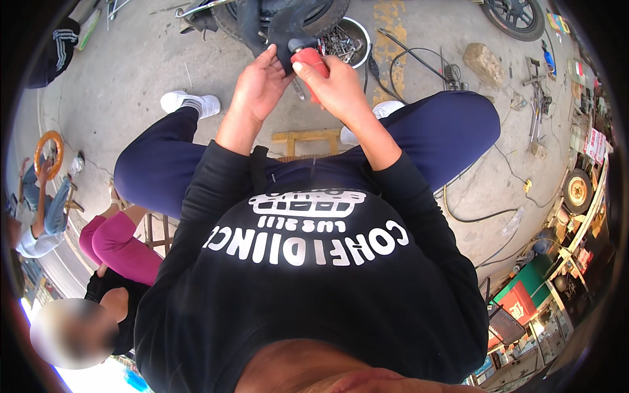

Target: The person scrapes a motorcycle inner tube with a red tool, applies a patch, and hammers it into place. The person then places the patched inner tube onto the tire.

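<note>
I sit on a low wooden stool with my knees apart, both hands raised in front of me. My right hand grips a red-handled tool whose metal shaft points down between my hands. My left hand holds a piece of black rubber tube that hangs from a tyre lying on the concrete ahead. The two hands nearly touch at the fingertips.
A white basin of metal tools stands just beyond the tyre. Black cables, a stone and scattered tools lie at the right. Another wheel sits far right. A person in pink trousers sits at my left.
</note>
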A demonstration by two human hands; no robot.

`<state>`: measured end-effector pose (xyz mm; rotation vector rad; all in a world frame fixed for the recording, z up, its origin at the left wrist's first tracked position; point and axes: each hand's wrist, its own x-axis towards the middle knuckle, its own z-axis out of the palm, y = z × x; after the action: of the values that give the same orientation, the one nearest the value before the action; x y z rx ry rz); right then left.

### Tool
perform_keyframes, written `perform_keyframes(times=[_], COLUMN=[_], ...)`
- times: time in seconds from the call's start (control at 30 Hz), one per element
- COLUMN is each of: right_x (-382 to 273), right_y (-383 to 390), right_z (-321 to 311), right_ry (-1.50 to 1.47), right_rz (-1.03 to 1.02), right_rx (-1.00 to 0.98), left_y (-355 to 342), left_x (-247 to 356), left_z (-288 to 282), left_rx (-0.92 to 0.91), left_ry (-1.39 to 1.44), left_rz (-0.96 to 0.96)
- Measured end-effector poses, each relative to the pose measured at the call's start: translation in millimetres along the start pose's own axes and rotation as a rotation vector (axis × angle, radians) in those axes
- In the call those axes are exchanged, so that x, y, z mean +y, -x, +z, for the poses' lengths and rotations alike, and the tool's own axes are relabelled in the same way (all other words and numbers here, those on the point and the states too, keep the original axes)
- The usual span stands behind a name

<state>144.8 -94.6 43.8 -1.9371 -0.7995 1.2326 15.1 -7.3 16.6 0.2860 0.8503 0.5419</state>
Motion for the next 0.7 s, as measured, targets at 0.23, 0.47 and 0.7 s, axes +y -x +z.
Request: perform_keyframes(times=[0.23, 0.47, 0.7], right_x=[10, -2, 4], right_y=[-9, 2, -4], right_z=[1, 0, 0], right_ry=[0.096, 0.053, 0.058], right_rz=[-0.054, -0.028, -0.072], right_rx=[0.034, -0.006, -0.010], left_y=[-4, -4, -1], left_x=[-7, -11, -8], left_z=[-7, -9, -3], left_rx=[0.003, -0.010, -0.006], left_ry=[-0.056, -0.103, -0.100], left_rz=[0.034, 0.043, 0.044])
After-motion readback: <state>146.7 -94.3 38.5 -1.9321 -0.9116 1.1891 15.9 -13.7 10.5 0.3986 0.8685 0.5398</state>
